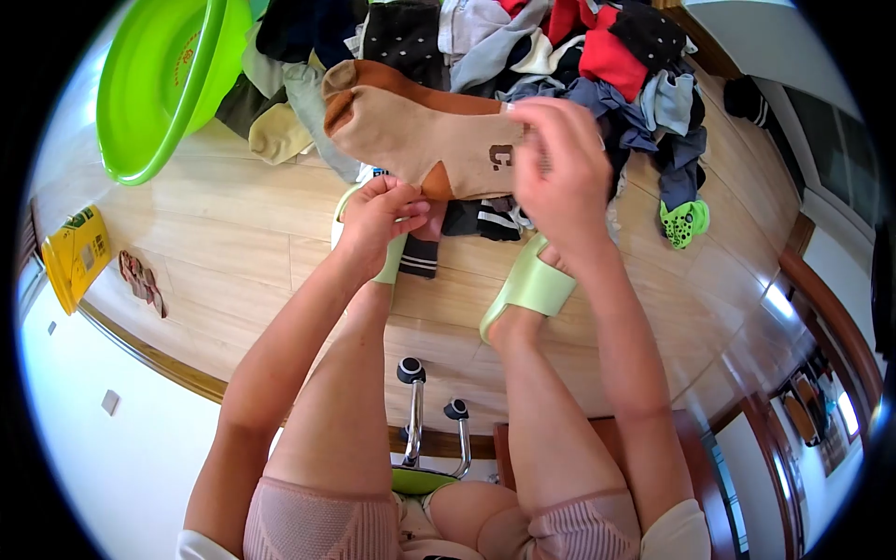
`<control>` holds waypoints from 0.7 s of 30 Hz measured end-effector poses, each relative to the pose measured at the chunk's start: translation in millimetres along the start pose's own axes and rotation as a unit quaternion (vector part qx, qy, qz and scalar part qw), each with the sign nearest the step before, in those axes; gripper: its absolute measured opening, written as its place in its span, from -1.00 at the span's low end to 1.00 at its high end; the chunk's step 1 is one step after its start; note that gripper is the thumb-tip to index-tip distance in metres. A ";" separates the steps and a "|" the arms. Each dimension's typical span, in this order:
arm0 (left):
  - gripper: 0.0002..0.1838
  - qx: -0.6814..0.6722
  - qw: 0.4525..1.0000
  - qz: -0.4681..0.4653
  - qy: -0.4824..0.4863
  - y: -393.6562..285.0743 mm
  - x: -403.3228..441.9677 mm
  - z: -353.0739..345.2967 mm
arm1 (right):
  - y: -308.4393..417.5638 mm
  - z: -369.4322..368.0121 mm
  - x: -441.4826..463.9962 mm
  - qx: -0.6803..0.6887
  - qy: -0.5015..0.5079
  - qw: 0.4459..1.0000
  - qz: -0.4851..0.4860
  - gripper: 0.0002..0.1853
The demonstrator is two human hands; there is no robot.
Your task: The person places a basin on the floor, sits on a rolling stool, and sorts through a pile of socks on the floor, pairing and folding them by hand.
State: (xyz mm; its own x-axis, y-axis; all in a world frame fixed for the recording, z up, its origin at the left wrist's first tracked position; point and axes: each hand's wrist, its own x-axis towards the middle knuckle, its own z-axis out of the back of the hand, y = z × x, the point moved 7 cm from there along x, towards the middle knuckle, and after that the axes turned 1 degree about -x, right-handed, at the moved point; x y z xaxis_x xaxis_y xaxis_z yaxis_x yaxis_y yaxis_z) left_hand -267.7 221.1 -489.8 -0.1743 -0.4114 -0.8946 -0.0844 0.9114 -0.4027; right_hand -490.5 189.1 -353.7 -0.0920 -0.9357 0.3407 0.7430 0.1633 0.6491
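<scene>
A pair of tan and brown socks (pixel 411 131) is stretched out between my hands, one lying over the other, with a dark letter C near the cuff. My left hand (pixel 383 215) pinches the lower edge by the brown heel patch. At the cuff end, my right hand (pixel 565 168) has its fingers closed on the socks, slightly blurred. The toes point left and hang free above the floor. Below my left hand, striped dark socks (pixel 495 222) lie on the floor between my feet, partly hidden.
A heap of mixed socks and clothes (pixel 616 56) spreads behind the held pair. A green basin (pixel 154 173) stands at the upper left, with a yellow container (pixel 77 257) and patterned cloth (pixel 142 282) below it. My green slippers (pixel 532 285) rest on the wooden floor (pixel 252 252).
</scene>
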 end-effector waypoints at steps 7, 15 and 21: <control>-0.87 -0.054 0.996 -0.049 -0.046 -24.1 0.6 -1.2 | -10.3 -76.6 -3.5 -0.038 0.143 0.989 -0.018 -0.56; -0.79 -0.053 0.996 -0.054 -0.056 -6.1 -3.2 -1.1 | -22.2 -72.4 -3.5 -0.027 0.198 0.979 -0.028 -0.60; -0.76 -0.016 0.996 -0.052 -0.075 -4.2 12.9 0.4 | -20.4 -97.4 4.6 -0.129 0.303 0.941 -0.075 -0.62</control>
State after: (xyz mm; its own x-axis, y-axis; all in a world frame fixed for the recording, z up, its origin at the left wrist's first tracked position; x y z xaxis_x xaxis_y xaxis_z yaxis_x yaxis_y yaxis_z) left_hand -269.2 211.9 -499.8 -0.0154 -0.4967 -0.8678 -0.1261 0.8619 -0.4911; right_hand -441.5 151.0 -431.5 0.1274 -0.9617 -0.2427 0.8950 0.0060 0.4460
